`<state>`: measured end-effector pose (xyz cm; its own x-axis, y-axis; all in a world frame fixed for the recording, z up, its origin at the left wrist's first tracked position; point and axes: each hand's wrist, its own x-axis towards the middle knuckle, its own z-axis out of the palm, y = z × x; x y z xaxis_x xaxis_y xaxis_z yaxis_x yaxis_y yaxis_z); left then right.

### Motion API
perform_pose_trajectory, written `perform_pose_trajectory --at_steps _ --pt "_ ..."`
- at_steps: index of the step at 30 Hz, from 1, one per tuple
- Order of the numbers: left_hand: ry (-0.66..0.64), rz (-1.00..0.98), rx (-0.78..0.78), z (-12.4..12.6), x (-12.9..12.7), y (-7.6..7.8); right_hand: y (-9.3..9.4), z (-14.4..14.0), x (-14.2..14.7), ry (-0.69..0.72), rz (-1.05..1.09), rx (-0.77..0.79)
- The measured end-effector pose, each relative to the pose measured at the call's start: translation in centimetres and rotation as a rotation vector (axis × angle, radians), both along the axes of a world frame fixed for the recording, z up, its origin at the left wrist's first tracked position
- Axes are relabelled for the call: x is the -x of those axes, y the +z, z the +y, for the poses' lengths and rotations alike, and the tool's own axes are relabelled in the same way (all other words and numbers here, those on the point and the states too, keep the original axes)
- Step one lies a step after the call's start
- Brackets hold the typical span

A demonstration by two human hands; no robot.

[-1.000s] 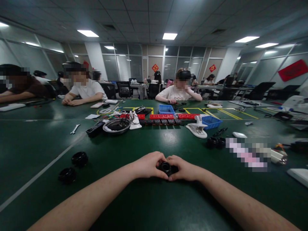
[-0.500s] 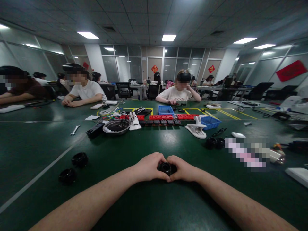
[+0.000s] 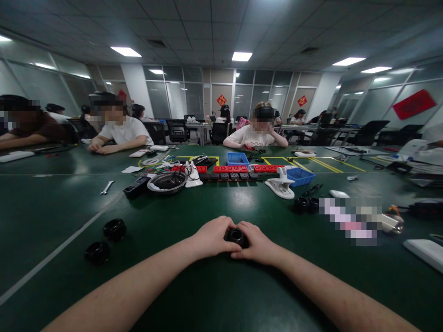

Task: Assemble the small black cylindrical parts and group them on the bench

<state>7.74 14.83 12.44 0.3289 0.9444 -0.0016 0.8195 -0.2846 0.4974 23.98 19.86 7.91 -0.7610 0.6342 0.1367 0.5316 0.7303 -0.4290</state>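
green table (image 3: 221, 286), 2 black rings (image 3: 105, 240), bowl (image 3: 167, 182)

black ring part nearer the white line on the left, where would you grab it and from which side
Judging by its pose, the nearer black ring part lies flat on the green table with its opening up, so come from above and pinch across its outer rim. The second ring sits apart from it, leaving room all round. Both hands are shut on another black part.
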Motion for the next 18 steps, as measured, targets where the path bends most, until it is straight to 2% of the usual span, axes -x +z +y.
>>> perform_pose_trajectory --at_steps 3,6,18 --pt "-0.110 -0.031 0.032 0.3 0.6 0.2 0.6 0.7 -0.7 0.151 -0.004 0.106" --pt "-0.149 -0.045 0.058 0.6 0.9 0.0 1.1 1.3 -1.1 0.240 -0.013 0.171" --pt "-0.154 -0.042 0.077 0.8 0.9 -0.1 1.2 1.4 -1.1 0.259 0.018 0.221"
